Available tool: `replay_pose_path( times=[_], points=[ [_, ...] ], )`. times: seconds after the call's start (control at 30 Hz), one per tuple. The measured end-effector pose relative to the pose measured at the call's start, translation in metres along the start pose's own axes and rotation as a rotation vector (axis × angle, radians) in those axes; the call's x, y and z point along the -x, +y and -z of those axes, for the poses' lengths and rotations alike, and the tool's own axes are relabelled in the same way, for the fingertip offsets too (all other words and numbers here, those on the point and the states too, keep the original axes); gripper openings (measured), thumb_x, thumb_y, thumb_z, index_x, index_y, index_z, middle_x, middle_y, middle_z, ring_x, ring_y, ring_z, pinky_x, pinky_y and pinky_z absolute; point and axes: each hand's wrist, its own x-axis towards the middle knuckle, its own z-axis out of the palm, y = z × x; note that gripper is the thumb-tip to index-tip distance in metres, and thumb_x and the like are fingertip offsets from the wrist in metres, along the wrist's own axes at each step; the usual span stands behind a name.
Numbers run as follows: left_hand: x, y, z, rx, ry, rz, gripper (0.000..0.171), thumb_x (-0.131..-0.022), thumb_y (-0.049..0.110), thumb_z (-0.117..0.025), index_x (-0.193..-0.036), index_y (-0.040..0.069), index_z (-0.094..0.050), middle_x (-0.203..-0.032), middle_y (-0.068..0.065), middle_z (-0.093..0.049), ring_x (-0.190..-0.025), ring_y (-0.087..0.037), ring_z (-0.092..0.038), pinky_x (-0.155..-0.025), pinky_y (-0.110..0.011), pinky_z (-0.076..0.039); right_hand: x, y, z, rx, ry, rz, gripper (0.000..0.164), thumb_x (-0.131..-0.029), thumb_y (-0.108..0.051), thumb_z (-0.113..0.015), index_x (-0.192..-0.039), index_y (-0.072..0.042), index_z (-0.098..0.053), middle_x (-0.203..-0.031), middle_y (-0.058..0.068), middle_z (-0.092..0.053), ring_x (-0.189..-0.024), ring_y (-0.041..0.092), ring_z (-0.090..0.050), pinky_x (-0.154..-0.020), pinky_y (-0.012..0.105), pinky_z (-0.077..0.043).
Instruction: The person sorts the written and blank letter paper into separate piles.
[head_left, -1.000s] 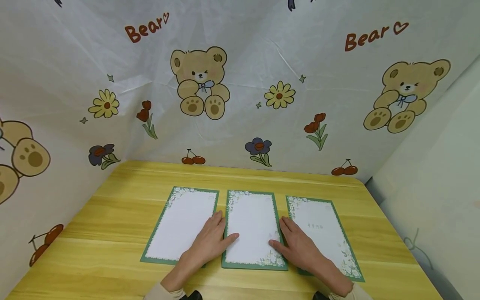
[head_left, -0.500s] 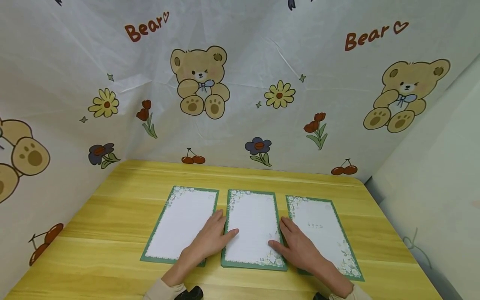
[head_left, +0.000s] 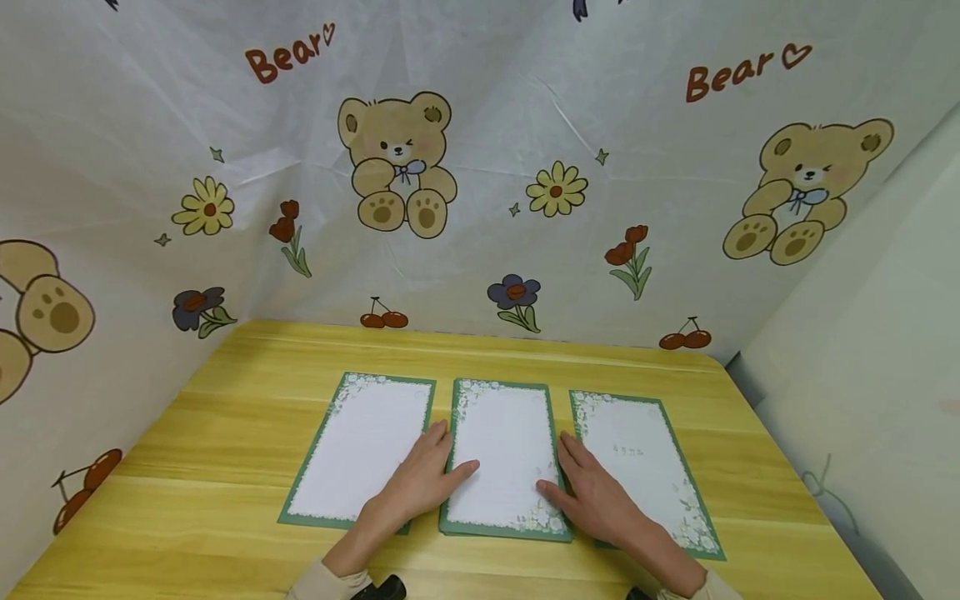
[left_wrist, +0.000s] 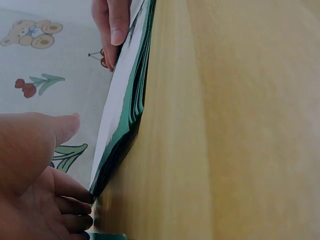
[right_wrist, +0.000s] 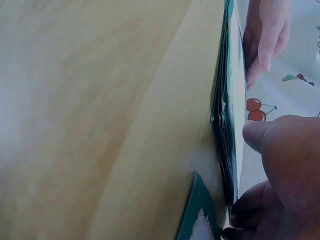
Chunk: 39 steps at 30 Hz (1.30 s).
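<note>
A stack of paper sheets (head_left: pixel 498 450) with a green floral border lies flat between the two hands. My left hand (head_left: pixel 418 479) lies along its left edge, fingers extended and thumb reaching over the top sheet. Opposite it, my right hand (head_left: pixel 596 496) rests at the right edge, with its thumb over the lower right part. In the left wrist view, several layers show along the near side of the stack (left_wrist: pixel 125 107), fingertips of the left hand (left_wrist: pixel 30 165) at its corner. The right wrist view has the right hand (right_wrist: pixel 295 170) at the other corner.
On the left lies a matching bordered paper (head_left: pixel 352 450), partly under the left forearm. Another on the right (head_left: pixel 645 437) bears faint small marks and is partly covered by the right hand. The wooden table (head_left: pixel 187 467) meets a bear-print cloth (head_left: pixel 465 250) behind.
The middle stack has shifted very slightly between the hands, and its lower layers show a little more at the bottom left. Both hands stay almost in place.
</note>
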Motion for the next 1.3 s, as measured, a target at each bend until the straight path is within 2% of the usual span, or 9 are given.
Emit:
replay_pose_path(
  times=[0.27,0.47,0.63,0.73,0.9,0.97,1.07,1.2,1.3],
  points=[
    [-0.001,0.001,-0.001,0.008,-0.002,0.002,0.082,-0.100,0.047,-0.055,-0.146,-0.017,-0.031,-0.156,-0.031,-0.022,-0.146,-0.043,-0.018,-0.115,-0.055,-0.023,0.000,-0.002,0.001,0.018,0.021,0.012,0.074,-0.101,-0.041,-0.056,-0.148,0.012,-0.033,-0.156,0.027,-0.028,-0.142,0.041,-0.028,-0.110,0.053,-0.033],
    [-0.001,-0.001,-0.001,0.122,0.028,-0.016,0.075,-0.103,0.042,-0.051,-0.148,-0.014,-0.030,-0.157,-0.028,-0.024,-0.145,-0.042,-0.021,-0.114,-0.057,-0.024,-0.001,-0.001,0.000,-0.021,0.047,0.006,0.070,-0.101,-0.032,-0.059,-0.149,0.010,-0.031,-0.157,0.025,-0.025,-0.143,0.040,-0.027,-0.110,0.053,-0.033],
    [-0.001,-0.003,0.001,0.189,0.067,-0.041,0.063,-0.105,0.032,-0.050,-0.146,-0.014,-0.036,-0.153,-0.030,-0.031,-0.141,-0.045,-0.029,-0.111,-0.059,-0.028,-0.002,-0.003,0.002,-0.173,0.070,-0.014,0.062,-0.103,-0.027,-0.056,-0.150,0.007,-0.033,-0.156,0.024,-0.030,-0.142,0.041,-0.029,-0.109,0.058,-0.032],
    [-0.002,-0.003,0.001,0.202,0.077,-0.063,0.058,-0.105,0.026,-0.051,-0.144,-0.015,-0.038,-0.150,-0.032,-0.034,-0.139,-0.046,-0.031,-0.110,-0.058,-0.030,-0.004,-0.004,0.002,-0.276,0.124,-0.010,0.054,-0.103,-0.019,-0.056,-0.148,0.007,-0.039,-0.151,0.024,-0.039,-0.139,0.042,-0.034,-0.108,0.059,-0.032],
    [-0.001,-0.003,0.001,0.267,0.108,-0.074,0.050,-0.105,0.020,-0.051,-0.141,-0.014,-0.043,-0.146,-0.032,-0.041,-0.136,-0.045,-0.037,-0.108,-0.057,-0.035,-0.006,-0.004,0.002,-0.425,0.208,-0.026,0.045,-0.099,-0.005,-0.060,-0.142,0.005,-0.049,-0.136,0.018,-0.056,-0.122,0.034,-0.056,-0.097,0.045,-0.049],
    [-0.001,-0.002,0.002,0.307,0.121,-0.066,0.048,-0.105,0.020,-0.052,-0.140,-0.012,-0.047,-0.144,-0.030,-0.045,-0.134,-0.045,-0.040,-0.106,-0.057,-0.038,-0.006,-0.004,0.003,-0.486,0.216,-0.055,0.045,-0.098,-0.003,-0.061,-0.141,0.004,-0.051,-0.131,0.015,-0.060,-0.114,0.030,-0.061,-0.091,0.036,-0.053],
    [-0.002,-0.002,0.002,0.361,0.142,-0.057,0.046,-0.104,0.020,-0.054,-0.139,-0.009,-0.051,-0.139,-0.026,-0.051,-0.130,-0.042,-0.046,-0.102,-0.055,-0.043,-0.005,-0.005,0.006,-0.580,0.213,-0.118,0.044,-0.098,-0.003,-0.061,-0.141,0.002,-0.052,-0.129,0.014,-0.062,-0.111,0.028,-0.062,-0.087,0.028,-0.053],
    [-0.004,-0.002,0.004,0.434,0.153,-0.047,0.043,-0.102,0.018,-0.058,-0.137,-0.007,-0.054,-0.129,-0.020,-0.060,-0.121,-0.037,-0.055,-0.098,-0.051,-0.047,-0.005,-0.006,0.012,-0.698,0.193,-0.208,0.044,-0.099,-0.005,-0.060,-0.142,0.000,-0.052,-0.131,0.017,-0.060,-0.113,0.029,-0.061,-0.086,0.027,-0.053],
    [-0.004,-0.001,0.006,0.477,0.148,-0.040,0.042,-0.101,0.017,-0.060,-0.135,-0.007,-0.056,-0.122,-0.018,-0.064,-0.114,-0.036,-0.060,-0.093,-0.048,-0.051,-0.005,-0.006,0.016,-0.795,0.172,-0.263,0.044,-0.100,-0.008,-0.059,-0.143,-0.001,-0.051,-0.133,0.019,-0.058,-0.118,0.031,-0.058,-0.088,0.031,-0.054]
  ],
)
